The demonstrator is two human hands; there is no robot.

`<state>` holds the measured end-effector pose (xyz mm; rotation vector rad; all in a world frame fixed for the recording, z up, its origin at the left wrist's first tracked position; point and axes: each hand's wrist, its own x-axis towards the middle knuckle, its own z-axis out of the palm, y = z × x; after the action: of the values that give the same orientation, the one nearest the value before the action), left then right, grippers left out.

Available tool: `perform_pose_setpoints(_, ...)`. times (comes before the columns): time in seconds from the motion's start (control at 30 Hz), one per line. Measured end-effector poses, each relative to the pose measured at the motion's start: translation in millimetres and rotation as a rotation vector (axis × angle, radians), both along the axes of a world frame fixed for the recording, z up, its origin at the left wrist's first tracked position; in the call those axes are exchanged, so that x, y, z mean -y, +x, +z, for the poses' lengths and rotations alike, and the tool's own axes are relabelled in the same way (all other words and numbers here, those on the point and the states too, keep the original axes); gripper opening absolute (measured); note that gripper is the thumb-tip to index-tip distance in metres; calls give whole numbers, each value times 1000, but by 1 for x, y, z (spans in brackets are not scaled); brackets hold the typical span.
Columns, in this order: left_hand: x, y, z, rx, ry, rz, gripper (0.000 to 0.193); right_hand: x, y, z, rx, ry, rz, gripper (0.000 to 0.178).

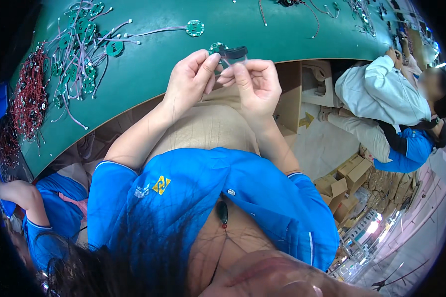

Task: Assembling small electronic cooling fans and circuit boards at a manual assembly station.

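My left hand (189,81) and my right hand (258,88) meet over the near edge of the green table, both closed in a pinch. At my left fingertips is a small round green circuit board (216,47), partly hidden. Beside it, a curved black piece with a clear, film-like part (235,53) juts up between the hands; my right thumb and fingers grip its clear lower part. Whether the board and the black piece touch cannot be made out. Another round green board (195,28) with a pale cable lies on the table beyond my left hand.
Several round green boards with pale cables (84,47) lie heaped at the left, next to a pile of red wires (29,96). More wired parts (364,15) sit far right. Co-workers (386,86) sit right and lower left. Cardboard boxes (354,171) stand on the floor.
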<state>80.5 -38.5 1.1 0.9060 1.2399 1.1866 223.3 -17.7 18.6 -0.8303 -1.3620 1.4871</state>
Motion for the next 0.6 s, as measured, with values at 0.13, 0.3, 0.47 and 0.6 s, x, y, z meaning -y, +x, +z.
perform_pose_setpoints(0.13, 2, 1, 5, 91, -48, -71, 26, -6, 1, 0, 46, 61, -133, 13)
perform_pose_setpoints(0.3, 4, 1, -1, 145, -29, -44, 24, -9, -3, 1, -44, -48, -56, 14)
perform_pose_setpoints(0.47, 2, 1, 6, 132, -46, -76, 24, -14, -9, 0, -69, -29, -229, 14)
perform_pose_setpoints(0.6, 4, 5, 4, 173, -50, -65, 24, -15, -3, -5, -118, -61, -155, 14)
